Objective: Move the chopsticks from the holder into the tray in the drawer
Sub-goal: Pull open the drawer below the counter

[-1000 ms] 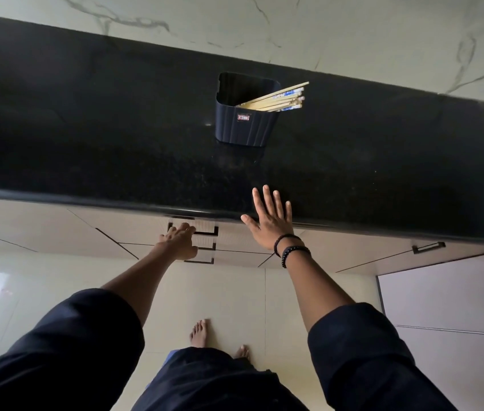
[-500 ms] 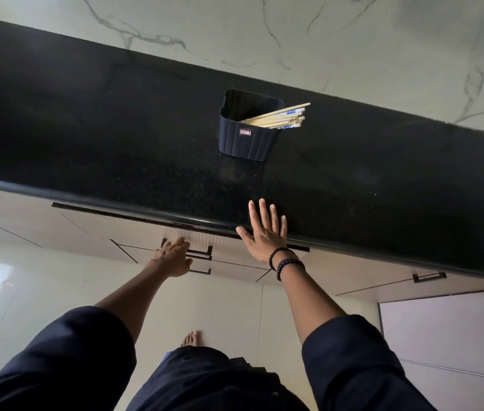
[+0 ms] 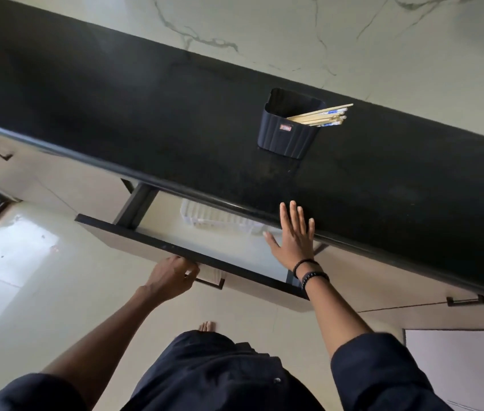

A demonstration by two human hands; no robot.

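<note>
Chopsticks (image 3: 320, 117): a bundle standing in the dark holder (image 3: 288, 134), all of them there, none in the tray yet. The holder sits on the black counter (image 3: 145, 114), upright.

Long axis: the sticks lean out over the holder's right rim, with their free ends pointing right and slightly away from the person. The lower ends are hidden inside the holder.

Right hand (image 3: 294, 238): flat, with fingers straight and spread, holding nothing. It lies straight toward the person from the holder, at the counter's front edge, near but apart from it, with bare counter between. Whether the palm touches the edge, I cannot tell.

Left hand (image 3: 172, 280): fingers curled round the handle (image 3: 209, 281) on the drawer (image 3: 157, 244) front. It is toward the person and well left of the holder, below counter level.

The drawer is open. The white tray (image 3: 205, 215) shows inside it, toward the person and left of the holder, its far part hidden under the counter's overhang.

Judgement: the right hand is clearly the nearer one and is free. Its reach goes forward and a little right to meet the projecting ends. The carry then comes back toward the person, left and down into the tray.
</note>
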